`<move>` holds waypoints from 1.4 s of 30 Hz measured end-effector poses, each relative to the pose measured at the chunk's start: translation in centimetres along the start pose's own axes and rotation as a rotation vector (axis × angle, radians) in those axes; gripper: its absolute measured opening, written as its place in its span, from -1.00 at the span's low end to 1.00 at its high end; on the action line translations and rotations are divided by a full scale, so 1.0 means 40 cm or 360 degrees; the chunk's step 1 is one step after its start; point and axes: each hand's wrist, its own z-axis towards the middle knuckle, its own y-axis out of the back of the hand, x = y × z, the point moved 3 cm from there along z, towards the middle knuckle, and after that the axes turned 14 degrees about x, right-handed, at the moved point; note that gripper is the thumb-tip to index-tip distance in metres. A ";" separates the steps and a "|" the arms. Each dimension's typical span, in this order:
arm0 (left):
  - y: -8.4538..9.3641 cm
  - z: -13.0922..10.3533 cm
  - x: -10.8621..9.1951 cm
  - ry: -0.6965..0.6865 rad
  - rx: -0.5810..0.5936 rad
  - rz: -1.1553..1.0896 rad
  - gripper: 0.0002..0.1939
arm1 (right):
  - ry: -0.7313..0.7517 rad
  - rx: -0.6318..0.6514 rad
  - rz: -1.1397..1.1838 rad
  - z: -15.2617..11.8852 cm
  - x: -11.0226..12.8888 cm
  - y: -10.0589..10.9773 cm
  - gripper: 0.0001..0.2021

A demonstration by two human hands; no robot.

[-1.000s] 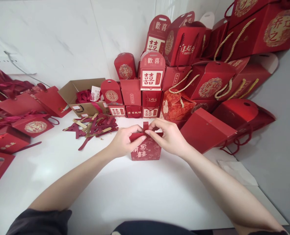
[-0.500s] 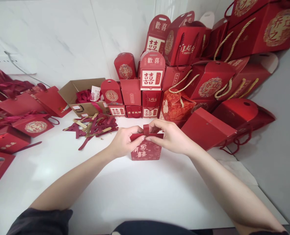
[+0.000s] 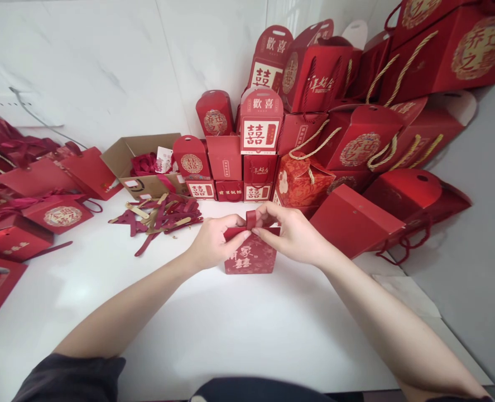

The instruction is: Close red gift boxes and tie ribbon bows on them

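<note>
A small red gift box (image 3: 251, 259) with pale lettering stands upright on the white table in front of me. A dark red strap (image 3: 251, 218) loops up at the middle of its top edge. My left hand (image 3: 217, 239) pinches the box's top edge from the left, thumb on the front face and fingers behind. From the right, my right hand (image 3: 288, 231) closes at the strap, its thumb and index finger meeting near the loop's base. The fingertips behind the box are partly hidden.
Stacked red gift boxes (image 3: 262, 131) rise behind and to the right. A heap of dark red and gold straps (image 3: 159, 218) lies left of the box, before an open cardboard box (image 3: 142, 146) holding ribbon. More red boxes (image 3: 54, 215) crowd the far left. A marble-patterned wall (image 3: 92, 67) stands behind.
My right thumb has shifted slightly up and right, toward the base of the strap loop. The left hand keeps its hold, and the box stays in place.
</note>
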 end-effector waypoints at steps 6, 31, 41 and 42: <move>-0.010 -0.002 -0.004 0.0002 -0.0081 0.0004 -0.88 | -0.0086 -0.0094 -0.0137 -0.006 0.012 -0.021 -0.77; 0.039 0.005 -0.038 0.0012 0.0139 0.0312 -0.76 | 0.0060 -0.0011 0.0087 0.005 -0.002 -0.011 -0.75; 0.063 0.001 -0.023 0.0077 0.0339 0.0023 -0.78 | -0.0048 0.0148 0.0004 -0.003 -0.002 0.010 -0.90; 0.061 0.000 -0.024 0.0075 0.0324 0.0025 -0.76 | -0.0054 0.0123 -0.0048 -0.001 -0.002 0.004 -0.88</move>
